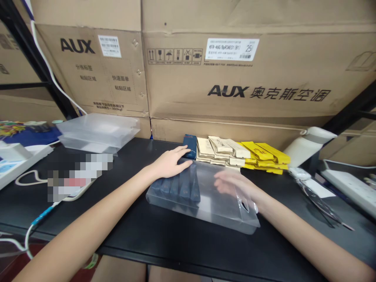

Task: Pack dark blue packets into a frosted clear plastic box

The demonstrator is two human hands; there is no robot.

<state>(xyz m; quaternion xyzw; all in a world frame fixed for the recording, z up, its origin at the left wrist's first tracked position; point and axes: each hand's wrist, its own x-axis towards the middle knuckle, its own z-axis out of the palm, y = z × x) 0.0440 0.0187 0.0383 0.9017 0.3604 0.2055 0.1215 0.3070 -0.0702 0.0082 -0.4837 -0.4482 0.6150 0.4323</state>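
Note:
A clear plastic bag (217,196) lies on the black table, with several dark blue packets (179,186) side by side in its left part. My left hand (169,162) rests over the bag's far left edge, its fingers stretched out and thumb apart. Its fingertips reach a dark blue packet stack (190,145) behind the bag. My right hand (235,184) is inside the bag's right end, seen hazily through the plastic. Its fingers point left, stretched and slightly blurred, with nothing visible in them. Cream packets (221,150) and yellow packets (264,154) stand in stacks behind.
Clear plastic boxes or bags (98,133) are piled at the back left. Large cardboard cartons (249,78) form the back wall. A white bottle (307,150), glasses (317,201) and a power strip (352,188) lie at right. White cables (28,239) run along the left.

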